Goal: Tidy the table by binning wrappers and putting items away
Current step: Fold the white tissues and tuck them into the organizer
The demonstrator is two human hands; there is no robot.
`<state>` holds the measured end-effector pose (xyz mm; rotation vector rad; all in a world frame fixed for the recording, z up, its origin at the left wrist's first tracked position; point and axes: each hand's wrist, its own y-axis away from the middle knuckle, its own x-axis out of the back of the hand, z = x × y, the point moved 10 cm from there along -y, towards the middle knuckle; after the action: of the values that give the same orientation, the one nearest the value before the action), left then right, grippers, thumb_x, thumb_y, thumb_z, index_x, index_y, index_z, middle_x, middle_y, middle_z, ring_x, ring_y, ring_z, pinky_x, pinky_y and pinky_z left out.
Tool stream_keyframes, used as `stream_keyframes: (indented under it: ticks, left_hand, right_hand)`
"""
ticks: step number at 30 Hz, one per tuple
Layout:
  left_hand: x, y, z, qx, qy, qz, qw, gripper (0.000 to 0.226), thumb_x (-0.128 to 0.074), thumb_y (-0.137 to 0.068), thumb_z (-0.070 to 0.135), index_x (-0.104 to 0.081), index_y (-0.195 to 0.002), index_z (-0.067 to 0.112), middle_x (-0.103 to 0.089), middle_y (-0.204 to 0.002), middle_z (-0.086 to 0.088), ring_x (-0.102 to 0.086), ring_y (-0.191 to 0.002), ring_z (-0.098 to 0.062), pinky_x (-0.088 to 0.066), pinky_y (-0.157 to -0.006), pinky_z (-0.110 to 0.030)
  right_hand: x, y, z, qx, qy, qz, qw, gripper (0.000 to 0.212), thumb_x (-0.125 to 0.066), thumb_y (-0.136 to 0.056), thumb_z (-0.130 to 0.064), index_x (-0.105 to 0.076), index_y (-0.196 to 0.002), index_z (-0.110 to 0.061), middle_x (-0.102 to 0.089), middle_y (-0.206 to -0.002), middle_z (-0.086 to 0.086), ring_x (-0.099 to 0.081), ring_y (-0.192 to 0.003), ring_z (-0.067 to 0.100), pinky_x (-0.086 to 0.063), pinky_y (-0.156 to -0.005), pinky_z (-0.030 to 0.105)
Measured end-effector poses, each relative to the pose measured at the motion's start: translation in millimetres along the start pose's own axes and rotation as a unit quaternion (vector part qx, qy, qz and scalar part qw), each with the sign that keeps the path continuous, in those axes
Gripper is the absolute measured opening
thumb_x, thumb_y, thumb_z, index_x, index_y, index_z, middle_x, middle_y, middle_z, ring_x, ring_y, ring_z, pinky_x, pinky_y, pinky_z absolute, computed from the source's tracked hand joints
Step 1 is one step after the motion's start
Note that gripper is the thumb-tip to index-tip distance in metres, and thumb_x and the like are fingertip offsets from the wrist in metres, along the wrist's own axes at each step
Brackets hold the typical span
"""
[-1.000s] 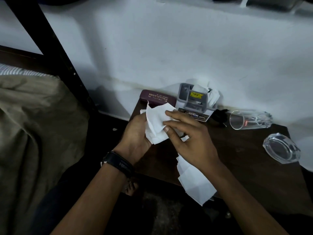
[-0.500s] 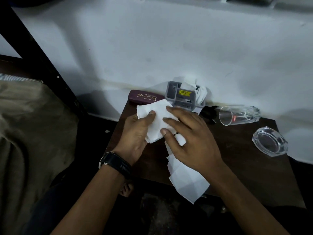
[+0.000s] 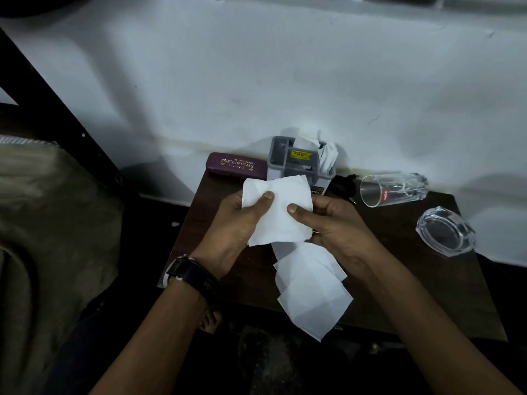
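White tissue sheet [image 3: 281, 220] held over table [image 3: 427, 280], pinched by both hands. Left hand [image 3: 236, 223]: thumb laid on sheet face, fingers curled behind. Right hand [image 3: 339, 226]: thumb pressed on sheet, fingers tucked behind, mostly hidden. More tissue sheets [image 3: 310, 292] fanned on table below, overhanging front edge. Spectacle case [image 3: 235, 166] and grey organiser [image 3: 296, 163] set by wall. Tumbler [image 3: 393, 189] laid on side. Glass dish [image 3: 445, 230], possibly ashtray, placed near it.

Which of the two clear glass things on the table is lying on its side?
The tall tumbler by the wall, mouth facing left; the squat ashtray nearer the front sits flat.
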<state>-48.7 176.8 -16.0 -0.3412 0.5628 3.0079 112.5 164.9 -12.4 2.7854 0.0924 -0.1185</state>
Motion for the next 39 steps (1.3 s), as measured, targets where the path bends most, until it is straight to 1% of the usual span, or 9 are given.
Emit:
stream_keyframes:
  ticks: [8,14,18,22,26,28,31,35,39]
  left_hand:
    - [-18.4,-1.3,2.4,-0.035,-0.116,-0.045,0.992,0.019,-0.076,-0.090,0.011,-0.076,-0.103,0.025,-0.081,-0.094,0.007,-0.076,-0.085,-0.009,-0.061,-0.063,-0.026]
    - [-20.9,-3.4,-2.7,-0.001,-0.038,-0.029,0.999,0.027,-0.062,-0.090,-0.012,-0.077,-0.088,0.010,-0.079,-0.090,-0.009,-0.075,-0.084,-0.024,-0.065,-0.073,-0.035]
    - [-28.7,-5.0,-2.9,0.037,0.052,-0.023,0.998,0.031,-0.054,-0.093,-0.013,-0.072,-0.107,0.008,-0.079,-0.104,-0.011,-0.078,-0.087,-0.022,-0.065,-0.072,-0.033]
    - [-29.4,-7.8,-11.2,0.086,0.131,-0.010,0.988,0.024,-0.046,-0.103,0.010,-0.067,-0.115,0.010,-0.078,-0.106,-0.014,-0.078,-0.082,-0.024,-0.066,-0.071,-0.038]
    - [-33.3,-9.9,-25.7,0.132,0.055,-0.021,0.990,0.042,-0.056,-0.099,0.050,-0.071,-0.111,0.012,-0.078,-0.108,-0.011,-0.078,-0.085,-0.021,-0.064,-0.065,-0.038]
    - [-35.2,-9.3,-27.8,0.120,0.016,-0.020,0.992,0.023,-0.073,-0.091,0.029,-0.072,-0.107,0.013,-0.075,-0.113,-0.011,-0.078,-0.081,-0.016,-0.063,-0.063,-0.033]
    - [-31.6,-11.0,-27.8,0.088,0.010,-0.009,0.996,0.034,-0.080,-0.083,0.003,-0.069,-0.114,0.008,-0.070,-0.122,-0.015,-0.078,-0.087,-0.020,-0.062,-0.064,-0.030]
    - [-28.2,-14.8,-20.1,0.040,0.004,0.008,0.999,0.034,-0.079,-0.083,0.000,-0.070,-0.115,0.007,-0.069,-0.121,-0.015,-0.074,-0.096,-0.025,-0.062,-0.065,-0.028]
    - [-29.8,-15.6,-15.2,0.007,-0.036,0.003,0.999,0.034,-0.080,-0.083,0.001,-0.070,-0.115,0.010,-0.071,-0.115,-0.009,-0.073,-0.100,-0.024,-0.063,-0.066,-0.030]
  right_hand:
    - [40.2,3.5,0.5,-0.007,0.009,0.046,0.999,0.024,-0.075,-0.087,-0.004,-0.075,-0.112,-0.008,-0.079,-0.105,0.008,-0.076,-0.101,0.028,-0.064,-0.082,0.042]
    - [51.7,5.4,-8.3,-0.002,-0.009,0.012,1.000,0.027,-0.061,-0.091,0.013,-0.076,-0.092,-0.008,-0.079,-0.099,0.008,-0.077,-0.086,0.019,-0.061,-0.066,0.026]
    - [61.1,3.4,-10.5,0.008,-0.019,0.030,0.999,0.033,-0.057,-0.092,0.017,-0.075,-0.081,-0.009,-0.079,-0.096,0.009,-0.078,-0.085,0.022,-0.062,-0.065,0.025]
    - [69.3,1.0,-9.8,0.020,-0.013,0.051,0.998,0.032,-0.057,-0.091,0.016,-0.074,-0.082,-0.010,-0.079,-0.094,0.006,-0.076,-0.087,0.022,-0.063,-0.068,0.028]
    - [66.2,1.7,-8.4,0.014,0.005,0.042,0.999,0.035,-0.053,-0.091,0.019,-0.072,-0.083,-0.009,-0.077,-0.091,0.006,-0.074,-0.086,0.018,-0.063,-0.068,0.030]
    - [64.9,2.3,-7.0,0.007,0.012,0.044,0.999,0.036,-0.050,-0.091,0.020,-0.072,-0.085,-0.009,-0.076,-0.092,0.006,-0.072,-0.087,0.020,-0.063,-0.067,0.029]
    - [66.5,-1.1,-0.9,-0.029,-0.039,0.048,0.998,0.032,-0.046,-0.098,0.010,-0.070,-0.108,-0.009,-0.077,-0.108,0.011,-0.072,-0.101,0.029,-0.064,-0.076,0.037]
    - [59.4,0.0,0.3,-0.056,-0.136,0.013,0.989,0.031,-0.057,-0.098,-0.039,-0.063,-0.125,-0.024,-0.076,-0.119,0.004,-0.073,-0.108,0.024,-0.060,-0.086,0.040]
    - [57.0,-0.1,1.8,-0.021,-0.027,0.035,0.999,0.048,-0.080,-0.080,-0.009,-0.065,-0.126,-0.013,-0.078,-0.108,0.006,-0.077,-0.097,0.020,-0.062,-0.074,0.031]
